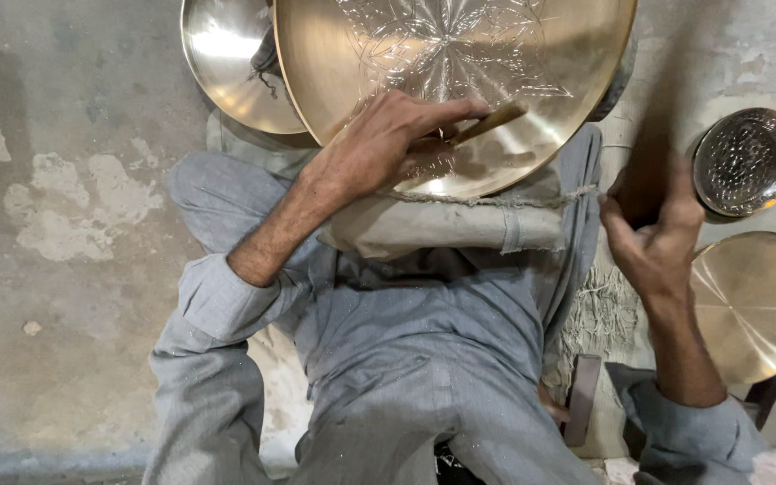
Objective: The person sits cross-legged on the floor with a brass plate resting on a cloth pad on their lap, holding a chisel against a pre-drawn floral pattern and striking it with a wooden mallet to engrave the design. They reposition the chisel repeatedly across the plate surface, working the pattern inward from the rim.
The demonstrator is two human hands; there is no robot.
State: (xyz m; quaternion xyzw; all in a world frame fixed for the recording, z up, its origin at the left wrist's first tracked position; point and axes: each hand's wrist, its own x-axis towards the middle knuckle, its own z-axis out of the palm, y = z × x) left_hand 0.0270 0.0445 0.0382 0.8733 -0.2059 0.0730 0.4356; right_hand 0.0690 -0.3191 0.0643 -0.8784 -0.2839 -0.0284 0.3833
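At twelve o'clock in my head view sits the biggest thing, a wide brass plate (460,81) with a flower pattern cut into its face; its lower rim rests on a folded grey cloth pad (442,224) across the person's lap. Behind it, at eleven o'clock and partly covered by it, I see a plain brass bowl (226,63). The concrete floor (65,269) fills the nine o'clock side, patchy and worn. Grey trousers and shirt take up the six o'clock area.

At three o'clock a smooth brass dish (756,305) lies on the floor, and just above it, near two o'clock, a smaller round dish (747,162) with a dimpled, hammered surface. The two lie close together, and I cannot tell whether they touch.

My left hand (388,139) lies on the engraved plate's lower part, fingers closed on a slim chisel (491,121) that points toward two o'clock, its tip against the metal. My right hand (653,229) is raised at three o'clock, well apart from the plate, fingers curled around something dark and blurred (644,184); I cannot tell what it is.
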